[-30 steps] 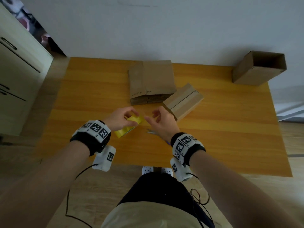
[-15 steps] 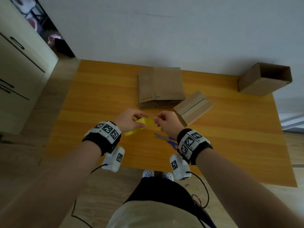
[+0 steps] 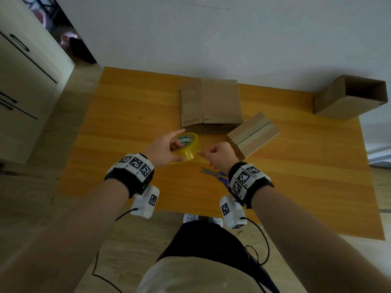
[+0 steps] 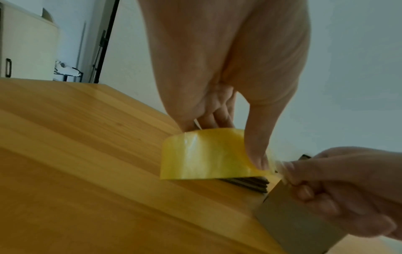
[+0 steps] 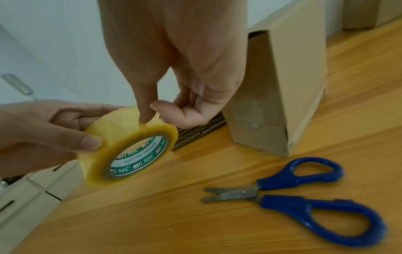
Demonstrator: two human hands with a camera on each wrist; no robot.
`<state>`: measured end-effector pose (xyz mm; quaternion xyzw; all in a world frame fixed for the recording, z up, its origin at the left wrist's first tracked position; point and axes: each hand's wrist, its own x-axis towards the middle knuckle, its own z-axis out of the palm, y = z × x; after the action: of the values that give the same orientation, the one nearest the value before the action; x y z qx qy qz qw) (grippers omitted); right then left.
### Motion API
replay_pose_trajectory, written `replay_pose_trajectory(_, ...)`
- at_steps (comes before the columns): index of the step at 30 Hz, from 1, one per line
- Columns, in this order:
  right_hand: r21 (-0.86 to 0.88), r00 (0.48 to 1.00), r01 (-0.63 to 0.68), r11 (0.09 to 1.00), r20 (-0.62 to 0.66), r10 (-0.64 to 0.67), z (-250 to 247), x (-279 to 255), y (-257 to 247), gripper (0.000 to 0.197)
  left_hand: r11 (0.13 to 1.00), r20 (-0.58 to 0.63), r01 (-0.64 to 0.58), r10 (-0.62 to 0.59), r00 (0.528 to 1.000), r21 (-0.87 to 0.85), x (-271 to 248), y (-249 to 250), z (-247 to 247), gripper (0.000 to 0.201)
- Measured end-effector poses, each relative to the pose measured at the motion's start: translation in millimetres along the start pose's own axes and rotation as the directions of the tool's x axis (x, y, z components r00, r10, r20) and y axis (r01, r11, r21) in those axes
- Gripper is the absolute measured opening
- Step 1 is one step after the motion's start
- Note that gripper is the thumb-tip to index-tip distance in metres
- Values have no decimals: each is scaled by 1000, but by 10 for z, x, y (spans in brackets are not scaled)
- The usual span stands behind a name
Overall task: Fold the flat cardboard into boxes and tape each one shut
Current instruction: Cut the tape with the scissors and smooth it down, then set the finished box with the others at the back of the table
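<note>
My left hand (image 3: 169, 146) grips a yellow tape roll (image 3: 187, 148) above the wooden table (image 3: 127, 115), fingers through its green-printed core and thumb on the outer face (image 5: 128, 147). My right hand (image 3: 215, 154) pinches the tape's loose end at the roll's edge between thumb and forefinger (image 5: 150, 111); the left wrist view shows the same pinch (image 4: 280, 167). A folded cardboard box (image 3: 254, 134) with its flaps closed stands just right of my hands. Behind them lies a stack of flat cardboard (image 3: 209, 104).
Blue-handled scissors (image 5: 289, 194) lie on the table in front of the folded box, near my right wrist. An open-ended cardboard box (image 3: 349, 98) lies on its side at the table's far right corner. A white cabinet (image 3: 23, 85) stands left of the table.
The left hand has turned the tape roll up so its core shows. The right hand has come over from beside the box and taken the tape end. The view has shifted.
</note>
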<state>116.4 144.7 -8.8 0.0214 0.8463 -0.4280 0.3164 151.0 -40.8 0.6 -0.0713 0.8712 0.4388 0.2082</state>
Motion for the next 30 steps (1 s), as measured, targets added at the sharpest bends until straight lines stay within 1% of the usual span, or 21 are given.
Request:
replay_pose_trajectory(2,-35,1000,7,999,-23,-7,-25,-33,55,35,999,-7,20,-19,1000,33,28,-70,62,86)
replay_pose_trajectory(5,-125,992,105,987,-49,-112,-99,-107,99,29,982,15,41,-45,999,183,85,-107,211,71)
replay_pose_trajectory(8,-207,971,203,957,-82,-223,-259,-185,124,18,928,32,29,-44,999,371,135,-60,400,59)
replay_pose_trajectory(10,-239,956,238,941,-115,-271,-394,-227,153,12,890,24,44,-62,998,454,165,-78,516,52)
replay_pose_trajectory(14,-275,940,252,928,-159,-302,-659,-325,240,7,847,26,81,-110,994,525,228,-179,688,45)
replay_pose_trajectory(17,-236,917,272,933,-229,-325,-821,-377,311,5,841,20,107,-139,990,530,244,-196,760,41)
replay_pose_trajectory(19,-254,889,267,930,-308,-339,-901,-374,365,5,848,12,135,-165,986,512,243,-177,774,44)
replay_pose_trajectory(21,-336,850,242,910,-379,-366,-983,-355,433,2,853,-20,157,-170,985,498,240,-112,795,49)
replay_pose_trajectory(22,-375,830,231,898,-405,-383,-1020,-338,466,5,862,-53,149,-141,989,484,234,-60,806,49)
replay_pose_trajectory(23,-404,812,228,886,-424,-402,-1057,-317,501,13,876,-93,127,-95,991,466,232,3,818,45)
replay_pose_trajectory(25,-428,788,211,879,-457,-412,-1130,-269,551,30,911,-163,57,12,987,408,208,171,850,30)
replay_pose_trajectory(27,-393,809,162,905,-473,-350,-1200,-221,566,48,944,-200,-39,110,974,327,196,337,895,22)
replay_pose_trajectory(30,-272,877,99,957,-431,-213,-1254,-146,584,69,968,-203,-144,186,961,203,188,555,984,29)
